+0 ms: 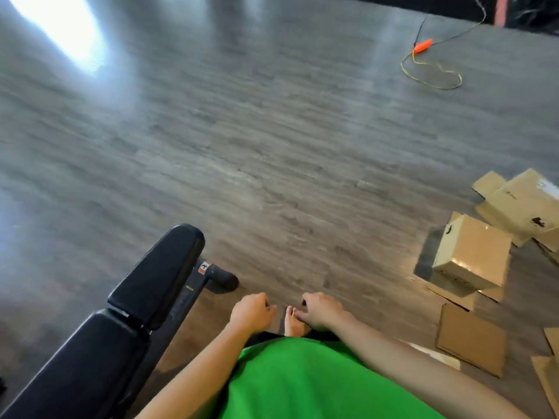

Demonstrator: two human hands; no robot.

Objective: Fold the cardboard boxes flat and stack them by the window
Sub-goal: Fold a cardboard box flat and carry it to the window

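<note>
Cardboard boxes lie on the wooden floor at the right edge. One closed brown box (473, 252) stands assembled on flattened cardboard. Behind it sits a larger box (527, 205) with open flaps. A flat cardboard sheet (472, 340) lies nearer to me, with more flat pieces (547, 379) at the lower right. My left hand (252, 313) and my right hand (322, 309) hang in front of my green shirt with fingers loosely curled, holding nothing. Both hands are well left of the boxes.
A black padded bench (130, 313) stands at the lower left, close to my left arm. An orange plug with a yellow cable (423, 45) lies on the floor far right. Bright light reflects on the floor (272, 131) at the top left. My bare foot (292, 323) shows between my hands.
</note>
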